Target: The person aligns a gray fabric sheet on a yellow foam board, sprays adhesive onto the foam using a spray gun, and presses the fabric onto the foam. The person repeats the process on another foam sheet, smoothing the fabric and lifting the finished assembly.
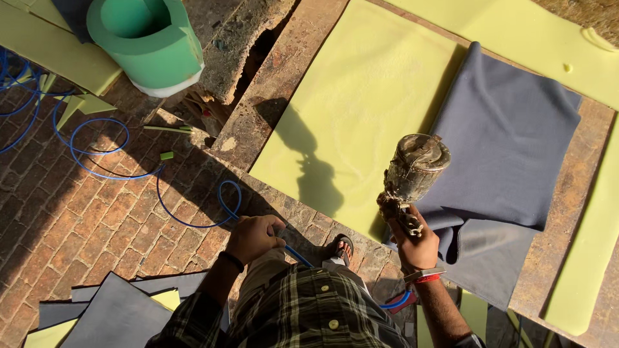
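Crusted spray gun (412, 171) — smooth foam sheet (361, 109)

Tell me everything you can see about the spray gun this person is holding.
The spray gun is a grimy, paint-crusted metal tool with a rounded cup on top, its lid catching sunlight. Below the cup sits a dirty body and handle, gripped by the right hand. It is held roughly upright above the edge of the yellow foam sheet, beside the grey fabric. A blue hose runs across the brick floor to the left hand. Its shadow falls on the foam.
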The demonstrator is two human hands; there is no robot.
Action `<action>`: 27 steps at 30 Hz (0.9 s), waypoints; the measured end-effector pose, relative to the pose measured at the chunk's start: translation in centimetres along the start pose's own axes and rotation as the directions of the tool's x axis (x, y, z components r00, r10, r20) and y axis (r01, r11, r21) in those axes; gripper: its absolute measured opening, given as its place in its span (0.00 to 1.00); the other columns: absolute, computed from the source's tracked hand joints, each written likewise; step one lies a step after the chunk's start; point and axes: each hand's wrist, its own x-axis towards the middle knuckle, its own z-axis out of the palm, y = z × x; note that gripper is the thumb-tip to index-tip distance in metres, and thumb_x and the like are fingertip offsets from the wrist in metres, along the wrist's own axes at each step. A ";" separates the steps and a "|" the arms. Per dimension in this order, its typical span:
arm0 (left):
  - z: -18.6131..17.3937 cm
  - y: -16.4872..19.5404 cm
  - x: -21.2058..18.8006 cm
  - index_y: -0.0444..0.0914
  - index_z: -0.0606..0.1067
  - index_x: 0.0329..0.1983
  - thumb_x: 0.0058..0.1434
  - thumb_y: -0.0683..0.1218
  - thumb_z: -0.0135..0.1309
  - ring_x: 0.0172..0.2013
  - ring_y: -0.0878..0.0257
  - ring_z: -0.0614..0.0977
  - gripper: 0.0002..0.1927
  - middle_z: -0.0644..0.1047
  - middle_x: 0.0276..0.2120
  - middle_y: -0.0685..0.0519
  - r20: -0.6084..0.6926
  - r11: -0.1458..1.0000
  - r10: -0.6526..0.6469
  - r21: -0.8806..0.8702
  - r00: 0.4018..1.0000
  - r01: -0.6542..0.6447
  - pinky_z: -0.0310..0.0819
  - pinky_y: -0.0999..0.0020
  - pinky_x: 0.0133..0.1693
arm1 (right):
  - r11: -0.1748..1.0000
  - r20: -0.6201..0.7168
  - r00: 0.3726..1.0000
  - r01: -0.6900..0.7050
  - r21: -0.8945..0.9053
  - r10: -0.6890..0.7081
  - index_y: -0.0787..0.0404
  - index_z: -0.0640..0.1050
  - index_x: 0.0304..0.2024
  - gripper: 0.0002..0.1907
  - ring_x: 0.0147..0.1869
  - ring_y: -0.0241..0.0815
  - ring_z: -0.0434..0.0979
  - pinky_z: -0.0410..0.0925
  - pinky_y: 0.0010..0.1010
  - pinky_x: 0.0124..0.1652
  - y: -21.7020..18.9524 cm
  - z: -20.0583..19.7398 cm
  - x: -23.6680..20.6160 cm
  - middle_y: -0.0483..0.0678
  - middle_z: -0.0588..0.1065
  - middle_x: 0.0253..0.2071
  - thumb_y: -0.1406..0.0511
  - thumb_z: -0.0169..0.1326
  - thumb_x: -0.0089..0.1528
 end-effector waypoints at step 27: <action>-22.1 -32.0 4.1 0.48 0.70 0.66 0.58 0.61 0.61 0.56 0.57 0.82 0.33 0.80 0.56 0.53 0.239 0.943 -0.314 -0.029 0.919 0.330 0.75 0.60 0.57 | 0.979 -0.377 0.920 0.163 0.119 -0.108 0.58 0.73 0.68 0.32 0.49 0.47 0.76 0.70 0.39 0.51 -20.9 46.7 17.1 0.51 0.69 0.45 0.57 0.65 0.64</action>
